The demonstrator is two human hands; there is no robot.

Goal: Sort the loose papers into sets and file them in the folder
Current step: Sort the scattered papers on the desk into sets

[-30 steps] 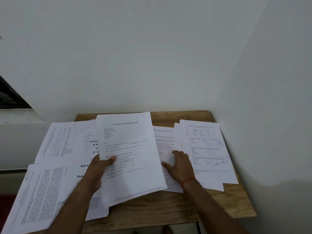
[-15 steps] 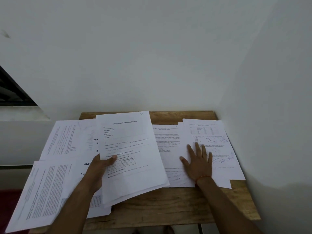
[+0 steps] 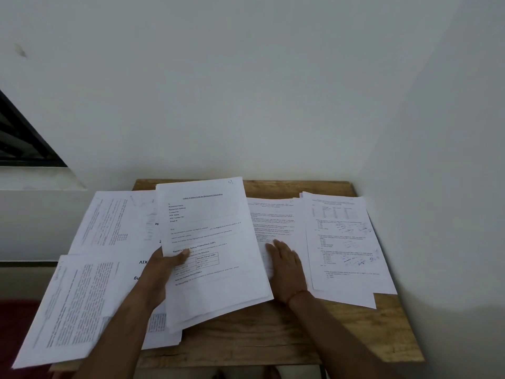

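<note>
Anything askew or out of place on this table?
Yes. The white printed sheets at near left hang well past the wooden table's edge, over the floor, and the bold-lettered white sheet next to them lies upside down to the person.
</note>
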